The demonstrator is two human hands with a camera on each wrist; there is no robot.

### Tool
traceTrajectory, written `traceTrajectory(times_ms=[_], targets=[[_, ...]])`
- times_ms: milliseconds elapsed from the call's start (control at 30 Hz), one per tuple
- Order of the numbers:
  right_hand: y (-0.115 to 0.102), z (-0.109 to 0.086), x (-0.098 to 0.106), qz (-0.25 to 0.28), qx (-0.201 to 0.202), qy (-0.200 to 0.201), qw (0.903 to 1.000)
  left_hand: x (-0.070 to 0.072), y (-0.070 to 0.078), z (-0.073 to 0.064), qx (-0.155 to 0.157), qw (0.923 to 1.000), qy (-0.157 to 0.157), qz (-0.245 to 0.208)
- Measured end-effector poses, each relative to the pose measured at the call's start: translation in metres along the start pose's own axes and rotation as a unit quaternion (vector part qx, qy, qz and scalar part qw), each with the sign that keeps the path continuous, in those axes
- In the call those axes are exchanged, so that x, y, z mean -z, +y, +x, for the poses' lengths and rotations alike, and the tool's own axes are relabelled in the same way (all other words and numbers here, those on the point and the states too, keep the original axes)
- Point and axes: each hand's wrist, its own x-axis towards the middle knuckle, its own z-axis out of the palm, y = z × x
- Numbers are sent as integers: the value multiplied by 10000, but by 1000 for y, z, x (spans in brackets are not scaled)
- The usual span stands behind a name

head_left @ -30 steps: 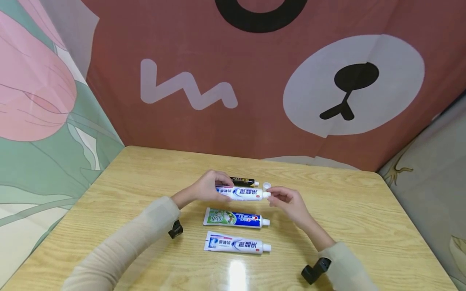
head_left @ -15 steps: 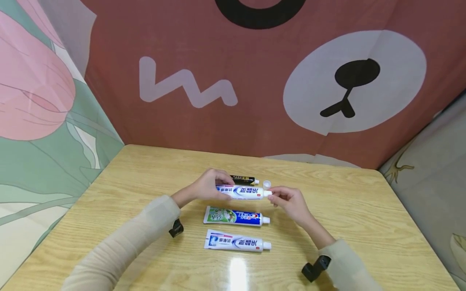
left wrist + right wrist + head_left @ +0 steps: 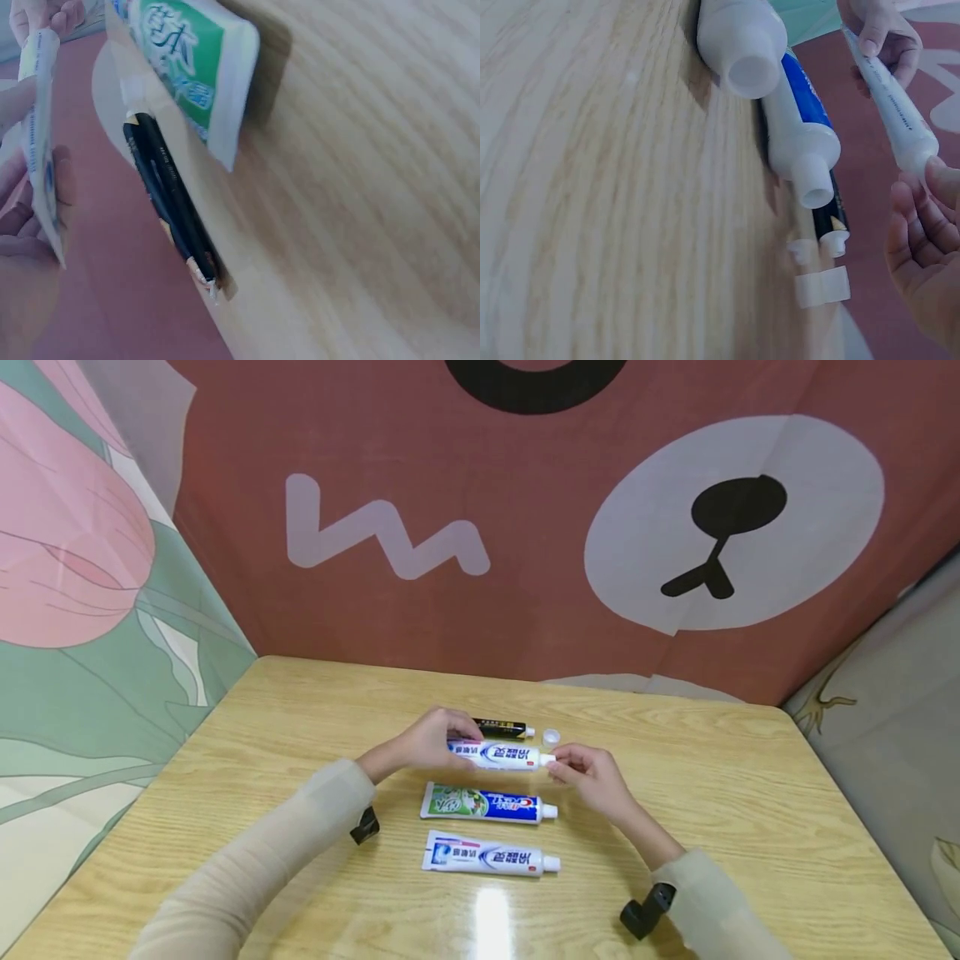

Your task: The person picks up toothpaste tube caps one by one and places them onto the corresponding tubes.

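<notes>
My left hand (image 3: 433,742) grips the flat end of a white toothpaste tube (image 3: 506,757) with blue lettering, raised above the table. Thumb and fingertips of my right hand (image 3: 597,779) pinch the white cap (image 3: 547,761) at its other end; the fingertips partly hide it. In the right wrist view the held tube (image 3: 892,109) slants down to those fingers. Behind it lies a black toothpaste tube (image 3: 506,729) with a narrow white nozzle, partly covered by my left hand. A loose white cap (image 3: 551,737) stands just beyond that nozzle.
Nearer me, a green and blue toothpaste tube (image 3: 483,803) and another white toothpaste tube (image 3: 487,854) lie parallel, caps pointing right. The wooden table (image 3: 262,727) ends at a red fabric backdrop (image 3: 390,627). A black camera (image 3: 647,912) is strapped to my right wrist.
Both hands keep their hold on the white tube and its cap. My right fingers shift very slightly at the cap. The whole head view drifts a little; the lying tubes stay put.
</notes>
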Motion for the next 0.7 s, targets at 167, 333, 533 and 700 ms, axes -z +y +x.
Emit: traceTrajectory(times_ms=[167, 333, 533, 700], targets=[[10, 5, -3, 566, -326, -56, 9978, -3, -6, 2, 174, 9977, -279, 586], [17, 8, -4, 1101, -565, 34, 9923, -4, -12, 2, 659, 9938, -513, 739], [20, 10, -5, 1091, -717, 109, 9914, 1, -22, -1, 1377, 9893, -452, -184], [24, 11, -7, 1016, -898, 91, 9907, 6, -24, -6, 1715, 9812, -253, -851]])
